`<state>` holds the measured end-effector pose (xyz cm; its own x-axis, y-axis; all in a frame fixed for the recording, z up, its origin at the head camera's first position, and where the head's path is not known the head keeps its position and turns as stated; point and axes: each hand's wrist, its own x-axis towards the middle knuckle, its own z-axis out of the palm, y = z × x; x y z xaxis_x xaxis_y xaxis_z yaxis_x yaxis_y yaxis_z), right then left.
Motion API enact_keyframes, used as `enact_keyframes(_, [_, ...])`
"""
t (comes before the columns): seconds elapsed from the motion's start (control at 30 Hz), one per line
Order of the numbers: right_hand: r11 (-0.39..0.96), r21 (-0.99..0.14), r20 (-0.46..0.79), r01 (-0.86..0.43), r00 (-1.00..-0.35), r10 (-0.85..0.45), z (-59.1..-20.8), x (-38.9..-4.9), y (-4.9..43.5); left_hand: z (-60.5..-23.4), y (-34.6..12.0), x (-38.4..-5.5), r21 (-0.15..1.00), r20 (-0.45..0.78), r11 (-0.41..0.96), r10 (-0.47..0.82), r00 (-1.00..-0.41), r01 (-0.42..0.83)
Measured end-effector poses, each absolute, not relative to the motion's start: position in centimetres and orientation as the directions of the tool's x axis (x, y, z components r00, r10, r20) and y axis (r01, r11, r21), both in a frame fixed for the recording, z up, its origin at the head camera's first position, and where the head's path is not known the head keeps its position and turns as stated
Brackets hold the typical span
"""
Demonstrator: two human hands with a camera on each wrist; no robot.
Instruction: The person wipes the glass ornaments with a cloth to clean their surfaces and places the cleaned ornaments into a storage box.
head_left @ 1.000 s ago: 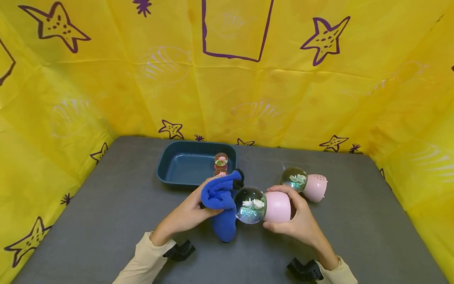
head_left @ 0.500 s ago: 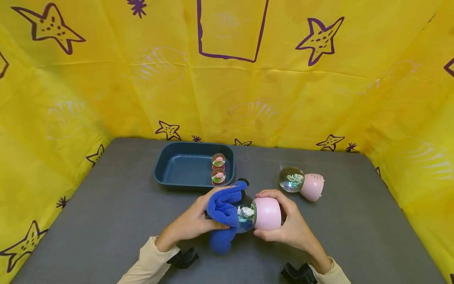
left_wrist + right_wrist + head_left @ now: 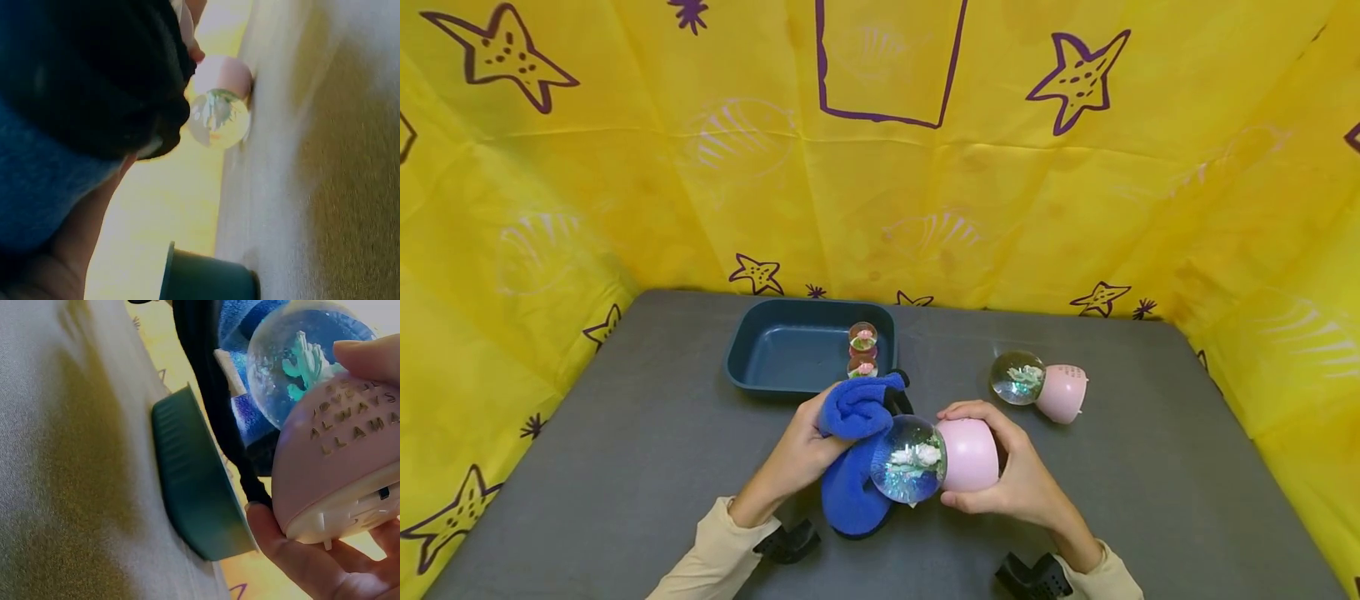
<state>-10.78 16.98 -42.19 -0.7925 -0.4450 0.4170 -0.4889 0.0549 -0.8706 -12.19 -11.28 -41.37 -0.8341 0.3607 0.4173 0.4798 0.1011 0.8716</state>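
Note:
My right hand (image 3: 1018, 462) grips the pink base of a snow globe (image 3: 972, 455), which lies on its side in the air with its clear ball pointing left. Raised lettering and a small switch on the base show in the right wrist view. My left hand (image 3: 801, 446) holds a bunched blue cloth (image 3: 853, 492) with black edging. The cloth sits against the left side of the ball, partly behind it. In the left wrist view the cloth (image 3: 37, 169) hides most of the hand.
A second pink-based snow globe (image 3: 1019, 378) lies on its side at the right on the grey table (image 3: 625, 433). Behind my left hand stands a dark teal tray (image 3: 790, 387), with two small globes (image 3: 862, 337) at its right end. Yellow patterned fabric walls surround the table.
Over the last second both hands have come a little nearer to me. The cloth covered much of the ball half a second ago; now it has slid left, baring the ball.

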Motion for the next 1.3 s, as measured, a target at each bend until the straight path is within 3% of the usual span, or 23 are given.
enact_keyframes(0.13, [0.071, -0.881, 0.393, -0.468, -0.807, -0.441, -42.1, -10.8, 17.0, -41.2, -11.6, -12.2, 0.917, 0.330, 0.064, 0.437, -0.837, 0.395])
enact_keyframes(0.27, [0.085, -0.892, 0.370, -0.444, -0.824, -0.429, -42.0, -10.7, 16.9, -40.9, -11.8, -12.2, 0.933, 0.267, 0.060, 0.541, -0.797, 0.354])
enact_keyframes(0.4, [0.102, -0.901, 0.350, -0.422, -0.846, -0.403, -42.1, -10.8, 16.6, -40.7, -11.6, -12.1, 0.921, 0.260, 0.067, 0.627, -0.734, 0.384])
enact_keyframes(0.53, [0.106, -0.913, 0.331, -0.395, -0.866, -0.376, -42.3, -10.8, 16.4, -40.2, -11.2, -11.8, 0.872, 0.255, 0.167, 0.648, -0.718, 0.461])
enact_keyframes(0.7, [0.097, -0.932, 0.293, -0.349, -0.883, -0.367, -42.6, -10.7, 16.2, -40.0, -10.9, -11.6, 0.797, 0.304, 0.262, 0.605, -0.736, 0.544])
enact_keyframes(0.97, [0.055, -0.910, 0.362, -0.412, -0.851, -0.381, -42.6, -10.7, 16.2, -40.8, -10.6, -11.6, 0.749, 0.563, 0.107, 0.418, -0.713, 0.654])
enact_keyframes(1.13, [-0.002, -0.881, 0.431, -0.472, -0.802, -0.413, -42.6, -10.8, 16.4, -40.9, -10.7, -11.4, 0.799, 0.555, 0.089, 0.270, -0.787, 0.594])
enact_keyframes(1.3, [-0.072, -0.861, 0.482, -0.504, -0.763, -0.431, -42.6, -11.0, 16.5, -40.9, -10.8, -11.6, 0.829, 0.516, 0.101, 0.242, -0.821, 0.551])
